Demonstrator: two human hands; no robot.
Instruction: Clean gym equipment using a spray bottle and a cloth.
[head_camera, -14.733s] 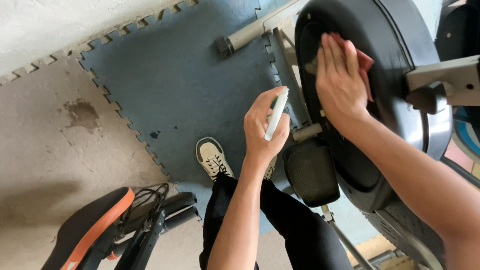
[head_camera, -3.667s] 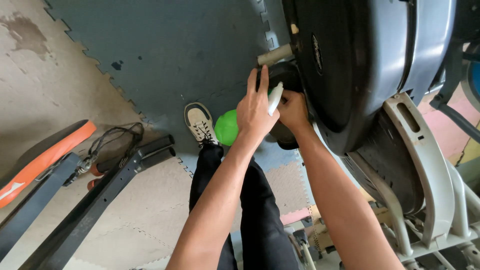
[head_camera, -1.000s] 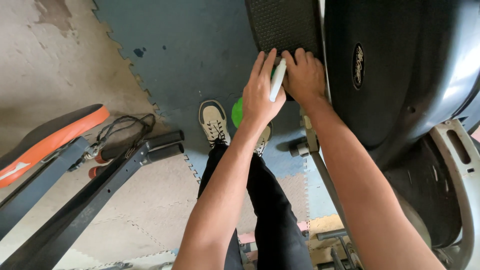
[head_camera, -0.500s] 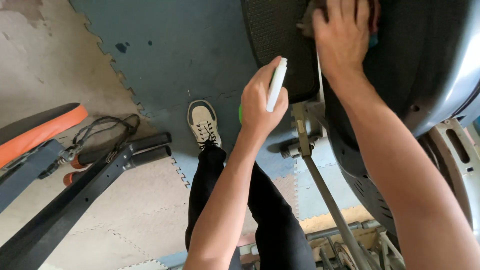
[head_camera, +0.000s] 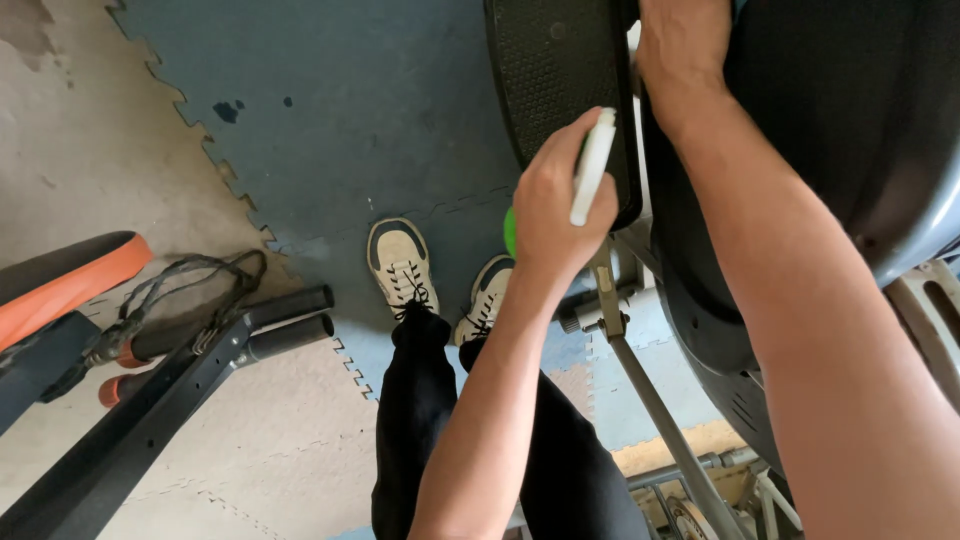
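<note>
Centrally, the left hand (head_camera: 555, 205) wraps a light, rigid green plastic spray bottle with white nozzle (head_camera: 592, 166), best held around its neck; right hand (head_camera: 680, 40), upper right, grip unclear, presses the black exercise machine housing (head_camera: 830, 120)

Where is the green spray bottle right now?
In the head view, the green spray bottle is in the left hand, right of centre. It sits beside the black foot pedal and above the person's shoes.

The left hand (head_camera: 560, 205) grips a green spray bottle (head_camera: 590, 170); the right hand (head_camera: 680, 40), half cropped, seems to press the black pedal (head_camera: 560, 80).
</note>
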